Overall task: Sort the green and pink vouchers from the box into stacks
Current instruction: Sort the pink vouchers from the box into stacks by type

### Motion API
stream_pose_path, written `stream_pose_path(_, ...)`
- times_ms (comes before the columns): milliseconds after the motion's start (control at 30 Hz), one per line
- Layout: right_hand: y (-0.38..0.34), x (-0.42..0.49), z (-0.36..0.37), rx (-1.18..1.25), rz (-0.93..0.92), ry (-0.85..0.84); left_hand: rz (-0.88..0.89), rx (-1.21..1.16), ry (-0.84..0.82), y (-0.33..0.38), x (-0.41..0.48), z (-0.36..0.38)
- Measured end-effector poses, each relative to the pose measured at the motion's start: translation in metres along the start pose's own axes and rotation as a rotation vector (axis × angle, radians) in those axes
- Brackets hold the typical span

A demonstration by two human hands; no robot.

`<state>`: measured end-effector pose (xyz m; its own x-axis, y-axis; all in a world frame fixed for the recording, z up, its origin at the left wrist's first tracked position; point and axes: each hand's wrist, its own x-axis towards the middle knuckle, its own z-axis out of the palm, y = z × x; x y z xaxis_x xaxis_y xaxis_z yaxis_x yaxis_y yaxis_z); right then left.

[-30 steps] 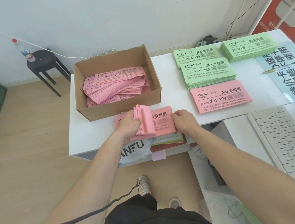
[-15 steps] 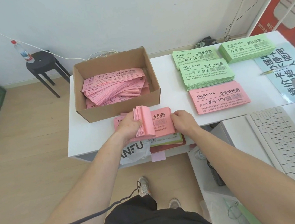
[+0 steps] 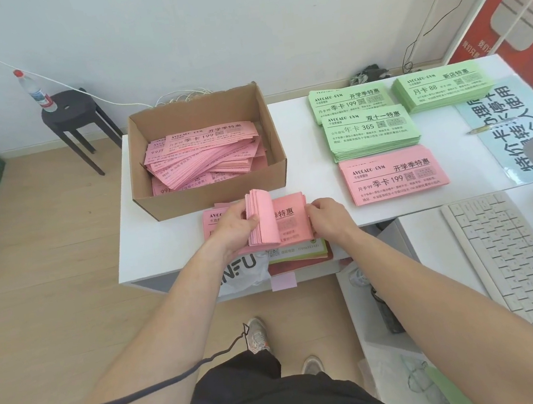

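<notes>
One pink bundle (image 3: 290, 219), at table's (image 3: 309, 177) front edge. My left hand (image 3: 231, 227) grips bent-back sheets for checking; my right hand (image 3: 326, 218) pinches its end.

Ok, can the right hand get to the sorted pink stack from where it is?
Probably yes. The right hand lies close beside the pink stack, with only bare table between them. It would first have to let go of the bundle it pinches.
</notes>
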<state>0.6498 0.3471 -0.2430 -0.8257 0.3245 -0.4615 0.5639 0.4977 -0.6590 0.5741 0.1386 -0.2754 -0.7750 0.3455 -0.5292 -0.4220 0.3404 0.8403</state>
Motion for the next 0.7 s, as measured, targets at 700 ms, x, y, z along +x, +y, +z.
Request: stream_pose_path(700,-0.002,-0.001,-0.001,0.018,0.027,-0.023,0.021,-0.045,-0.025,0.008,-0.009,-0.002)
